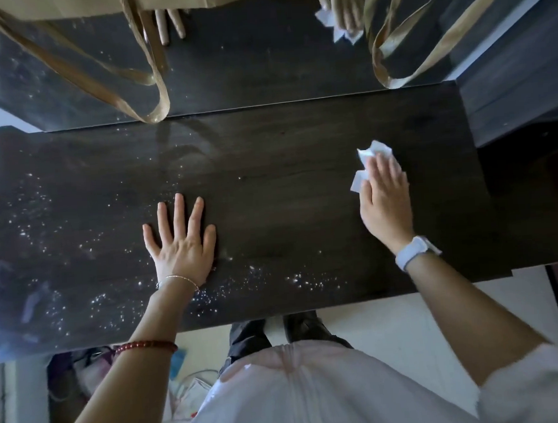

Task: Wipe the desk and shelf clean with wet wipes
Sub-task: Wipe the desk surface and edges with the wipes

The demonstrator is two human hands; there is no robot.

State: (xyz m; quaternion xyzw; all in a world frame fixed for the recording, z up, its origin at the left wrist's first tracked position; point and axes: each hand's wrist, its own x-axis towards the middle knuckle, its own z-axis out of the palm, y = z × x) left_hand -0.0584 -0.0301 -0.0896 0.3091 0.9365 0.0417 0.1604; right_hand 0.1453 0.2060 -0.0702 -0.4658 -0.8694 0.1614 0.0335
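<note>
A dark wooden desk (268, 166) fills the view. White specks of dust (77, 249) cover its left part and front edge. My left hand (179, 240) lies flat on the desk near the middle, fingers spread and straight. My right hand (386, 198) presses a crumpled white wet wipe (370, 155) against the desk's right part with straight fingers; the wipe sticks out beyond my fingertips and to the left of my hand. A glossy dark back panel (262, 68) rises behind the desk and mirrors both hands and the wipe.
A tan bag with long strap handles (153, 98) hangs at the top, its loops reaching down to the desk's back edge. A dark shelf unit (519, 98) stands at the right. Bags and clutter (94, 369) lie on the floor under the desk's left front.
</note>
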